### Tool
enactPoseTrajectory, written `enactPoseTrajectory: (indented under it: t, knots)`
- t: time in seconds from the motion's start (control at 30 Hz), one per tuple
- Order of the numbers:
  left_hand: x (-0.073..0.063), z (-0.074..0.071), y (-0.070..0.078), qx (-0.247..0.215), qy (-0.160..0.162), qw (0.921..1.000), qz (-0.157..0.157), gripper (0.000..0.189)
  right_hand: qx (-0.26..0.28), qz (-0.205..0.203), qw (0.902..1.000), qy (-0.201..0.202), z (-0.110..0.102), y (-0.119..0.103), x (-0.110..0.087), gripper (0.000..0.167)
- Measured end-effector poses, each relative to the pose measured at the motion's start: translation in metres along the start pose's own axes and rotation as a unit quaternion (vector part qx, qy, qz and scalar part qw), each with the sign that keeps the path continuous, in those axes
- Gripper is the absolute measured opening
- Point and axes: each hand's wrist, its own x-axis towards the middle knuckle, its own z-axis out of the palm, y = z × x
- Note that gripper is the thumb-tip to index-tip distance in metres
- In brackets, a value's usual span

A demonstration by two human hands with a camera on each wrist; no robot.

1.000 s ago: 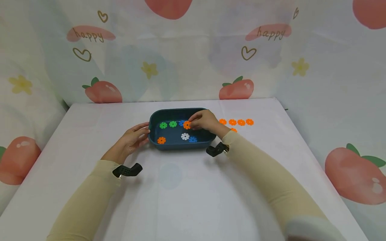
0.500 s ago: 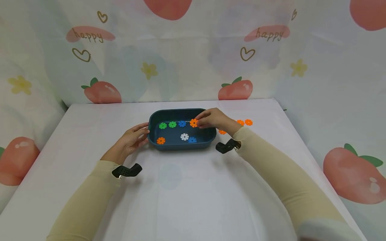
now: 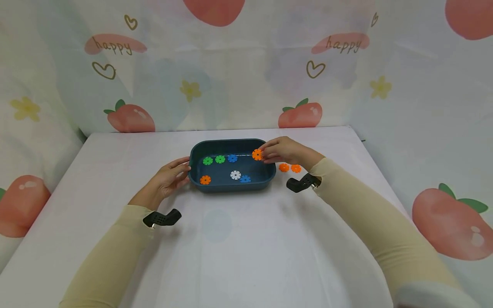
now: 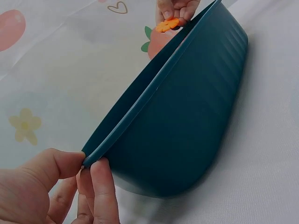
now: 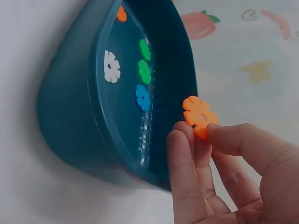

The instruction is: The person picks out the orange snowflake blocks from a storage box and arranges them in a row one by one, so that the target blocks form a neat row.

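A dark teal plastic basin (image 3: 233, 188) stands on the table. My left hand (image 3: 171, 177) holds its left end; in the left wrist view the thumb (image 4: 65, 163) lies on the rim with fingers beneath. Between thumb and fingers of my right hand (image 3: 283, 149) is an orange notched snowflake disc (image 5: 200, 116), raised at the basin's right end. Inside the basin lie two green discs (image 3: 213, 160), a blue disc (image 3: 233, 158), a white disc (image 3: 236, 175), another blue disc (image 3: 245, 179) and an orange disc (image 3: 206, 180).
Two orange discs (image 3: 289, 168) show on the white tablecloth (image 3: 231, 256) right of the basin, below my right hand. A patterned cloth backdrop (image 3: 231, 64) rises behind the table and at both sides.
My right hand has moved right with the orange disc, from over the basin's middle to its right end, now covering some of the orange discs on the table. The left hand stays put.
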Motion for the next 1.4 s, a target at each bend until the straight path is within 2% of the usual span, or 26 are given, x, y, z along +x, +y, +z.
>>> enactPoseTrajectory:
  t: [0.43,0.67,0.93,1.4]
  knots:
    - [-0.001,-0.001,0.001,0.001,0.005,1.0,-0.008,0.05,0.048,0.069,0.9964,-0.01,-0.029,0.01,-0.008,0.046]
    - [-0.001,0.0,0.002,0.002,0.006,0.9999,-0.009,0.05,0.06,0.083,0.9947,-0.011,-0.042,0.022,-0.015,0.048]
    - [0.0,0.0,0.001,0.004,0.005,0.9999,-0.011,0.049,0.078,0.1,0.9918,0.013,-0.064,0.042,-0.023,0.053]
    - [0.0,0.0,0.0,-0.004,0.0,1.0,-0.007,0.048,0.06,0.122,0.9894,0.05,-0.093,0.074,-0.036,0.056]
